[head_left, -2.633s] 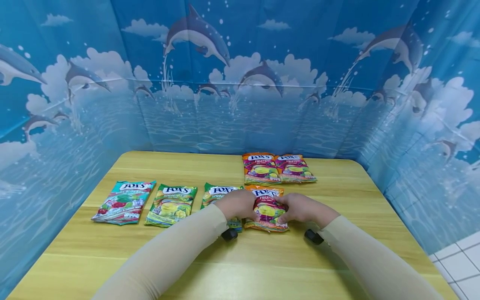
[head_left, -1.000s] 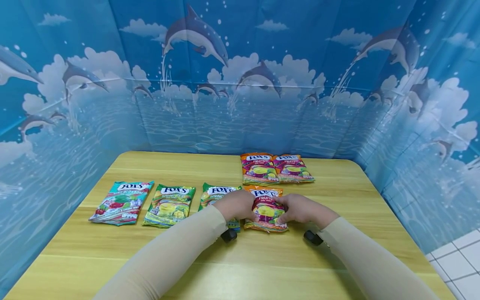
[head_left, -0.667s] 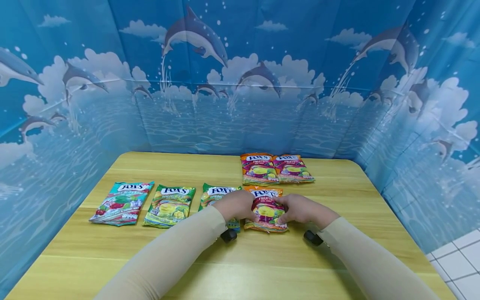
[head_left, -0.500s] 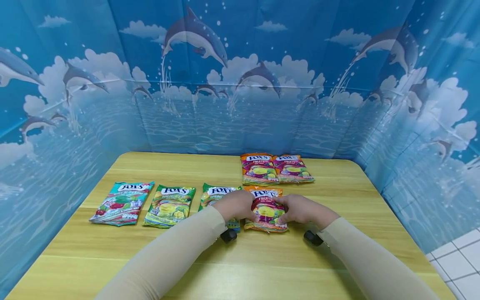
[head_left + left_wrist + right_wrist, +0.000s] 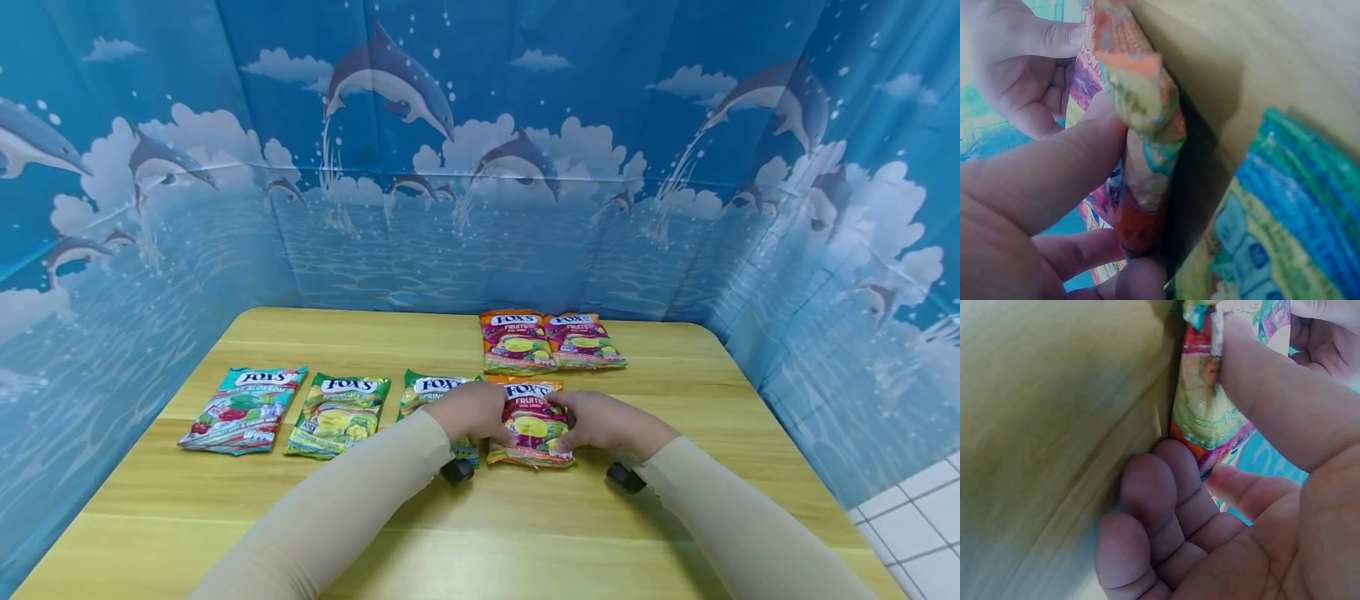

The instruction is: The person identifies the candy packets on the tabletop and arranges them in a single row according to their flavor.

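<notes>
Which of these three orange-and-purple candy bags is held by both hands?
The front bag, held at its sides by the left hand and right hand; the rear left bag and rear right bag lie farther back, untouched.

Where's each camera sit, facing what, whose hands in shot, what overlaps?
Head: on the head, facing forward and down at table and dolphin curtain; left hand, right hand, sleeves show.
Left wrist: on that wrist, facing the Fruits bag; left hand close, right hand beyond.
Right wrist: on that wrist, facing the same bag; right hand close, left hand beyond.
Shared: both wrist views show the bag and both hands.
</notes>
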Demonstrator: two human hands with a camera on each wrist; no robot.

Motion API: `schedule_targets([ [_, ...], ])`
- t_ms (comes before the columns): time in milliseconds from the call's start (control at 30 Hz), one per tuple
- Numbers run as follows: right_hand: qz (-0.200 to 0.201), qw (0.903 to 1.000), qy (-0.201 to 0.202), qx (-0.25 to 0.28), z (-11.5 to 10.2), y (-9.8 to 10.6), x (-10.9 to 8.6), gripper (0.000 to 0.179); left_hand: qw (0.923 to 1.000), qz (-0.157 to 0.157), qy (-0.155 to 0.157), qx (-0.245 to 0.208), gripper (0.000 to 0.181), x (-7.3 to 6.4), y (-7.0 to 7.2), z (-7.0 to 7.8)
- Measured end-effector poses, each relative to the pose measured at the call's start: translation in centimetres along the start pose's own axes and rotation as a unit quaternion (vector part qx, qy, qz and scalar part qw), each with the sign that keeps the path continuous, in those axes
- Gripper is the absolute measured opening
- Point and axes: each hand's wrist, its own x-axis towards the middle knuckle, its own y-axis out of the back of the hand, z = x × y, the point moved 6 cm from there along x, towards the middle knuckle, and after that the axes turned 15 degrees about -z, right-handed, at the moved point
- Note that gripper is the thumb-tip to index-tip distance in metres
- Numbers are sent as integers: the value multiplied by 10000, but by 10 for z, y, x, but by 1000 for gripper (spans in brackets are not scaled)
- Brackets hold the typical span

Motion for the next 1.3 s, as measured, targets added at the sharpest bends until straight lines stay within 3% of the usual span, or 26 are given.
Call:
schedule_targets([
  [200,-50,9998,81,-189,0,8,-4,90,9997,152,-151,112,58,1,8,-2],
  [300,144,9995,149,-257,2,19,-4,89,9989,377,-231,123,57,2,16,-6],
  [533,1093,9933,197,-305,7,51,5,74,9931,1043,-162,-513,78,15,40,-20],
  [733,1329,9911,-24,32,14,66,24,78,9798,1495,-151,-1317,83,31,57,-29],
  [833,1395,9902,-11,62,12,72,33,79,9768,1466,-79,-1558,89,41,59,-34],
  [1033,1615,9865,-90,243,8,80,45,76,9753,1061,-56,-1938,95,60,56,-41],
  [1300,1483,9870,-414,466,10,79,58,80,9745,690,11,-2135,90,68,54,-41],
])
